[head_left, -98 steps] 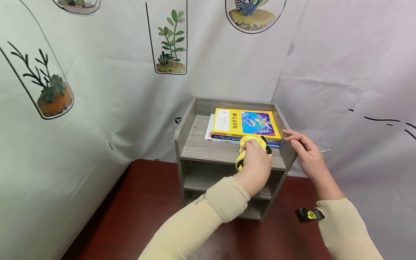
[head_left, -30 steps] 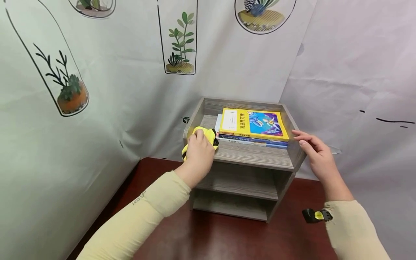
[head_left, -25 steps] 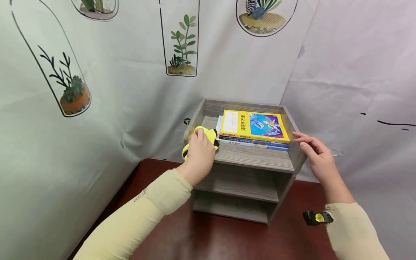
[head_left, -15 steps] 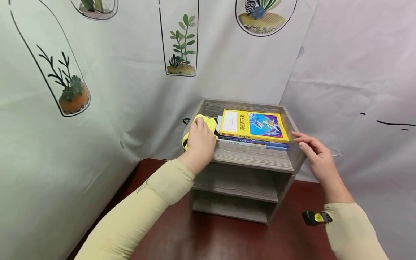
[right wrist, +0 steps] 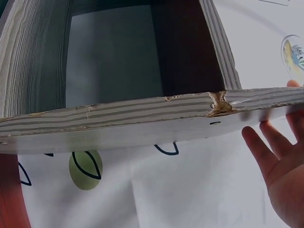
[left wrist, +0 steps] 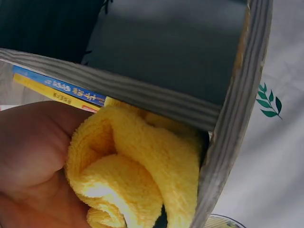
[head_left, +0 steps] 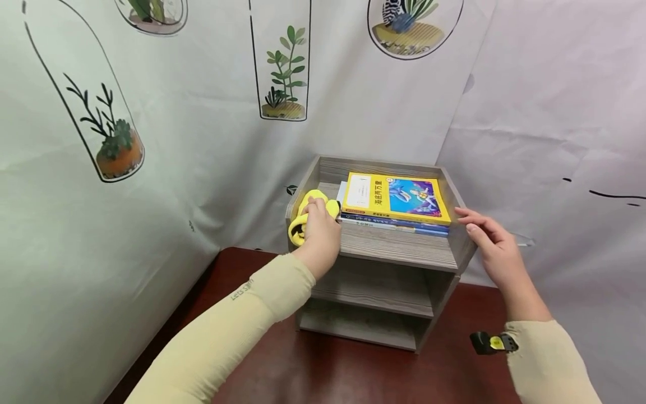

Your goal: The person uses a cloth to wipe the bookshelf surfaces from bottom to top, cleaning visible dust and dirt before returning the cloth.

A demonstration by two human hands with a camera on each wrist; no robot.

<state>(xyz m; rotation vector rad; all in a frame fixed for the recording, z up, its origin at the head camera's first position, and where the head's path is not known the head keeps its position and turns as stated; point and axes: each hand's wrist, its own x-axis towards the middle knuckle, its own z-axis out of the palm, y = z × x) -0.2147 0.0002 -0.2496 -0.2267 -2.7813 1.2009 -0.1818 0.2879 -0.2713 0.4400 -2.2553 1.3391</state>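
In the head view my left hand [head_left: 323, 235] grips a bunched yellow cloth [head_left: 298, 230] with black parts at the left end of the shelf unit's top board [head_left: 393, 247]. The left wrist view shows the fluffy folds of this cloth [left wrist: 128, 161] against the grey side panel [left wrist: 232, 118]; my palm partly covers it. My right hand [head_left: 494, 247] is at the right side panel [head_left: 461, 241], its fingertips touching it. In the right wrist view its fingers [right wrist: 259, 147] are fairly straight along the panel's outer face.
A stack of books, with a yellow-covered book [head_left: 396, 196] on top, lies at the right back of the top board. Two lower shelves [head_left: 373, 292] are below. The unit stands on a dark red table [head_left: 242, 348], before white sheeting [head_left: 202, 146] printed with plants.
Over the earlier frames the left hand carried the cloth leftward along the top board's front. Since half a second ago it has come slightly toward the front edge. The right hand stays in place.
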